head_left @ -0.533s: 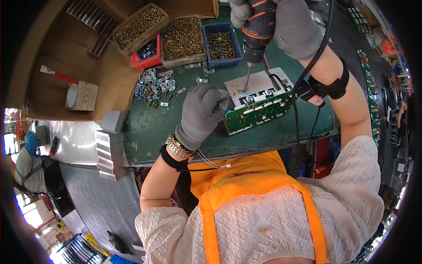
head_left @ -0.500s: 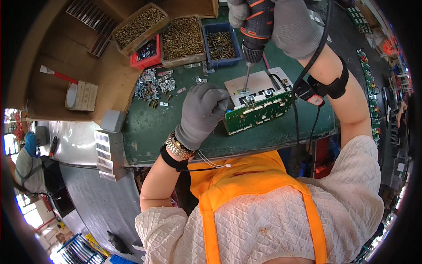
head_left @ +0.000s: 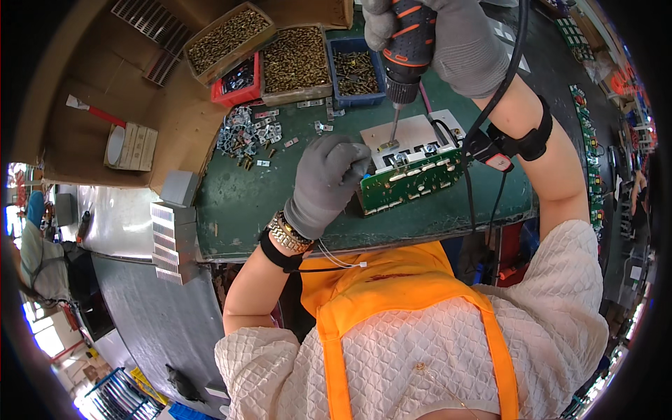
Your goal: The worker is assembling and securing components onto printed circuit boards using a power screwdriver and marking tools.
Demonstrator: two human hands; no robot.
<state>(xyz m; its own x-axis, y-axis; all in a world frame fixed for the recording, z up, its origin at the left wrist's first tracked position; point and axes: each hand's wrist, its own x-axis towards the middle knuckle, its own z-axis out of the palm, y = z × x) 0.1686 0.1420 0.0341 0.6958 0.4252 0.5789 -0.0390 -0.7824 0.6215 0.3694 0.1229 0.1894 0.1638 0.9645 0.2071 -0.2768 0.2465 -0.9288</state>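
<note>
My right hand (head_left: 470,52), in a grey glove, grips a black-and-orange power drill (head_left: 411,43) from above. Its long bit points down at a small metal clip (head_left: 387,146) on a flat metal plate (head_left: 413,131). A green circuit board (head_left: 413,183) stands on edge along the near side of this plate, with black components and white strips between them. My left hand (head_left: 325,175), also gloved in grey, is closed with bent fingers at the board's left end. Whatever its fingertips may hold is hidden.
Screws fill a large tray (head_left: 294,63), a tilted tray (head_left: 229,42) and a blue bin (head_left: 355,70) at the back. Loose clips (head_left: 245,133) lie in a pile left of centre. A cardboard box (head_left: 77,161) and finned metal heat sinks (head_left: 173,238) stand left. A black cable (head_left: 514,63) hangs beside my right arm.
The view has shifted slightly. The clip under the bit shows more plainly and looks turned. My left hand stays at the board's left end, and my right hand keeps holding the drill.
</note>
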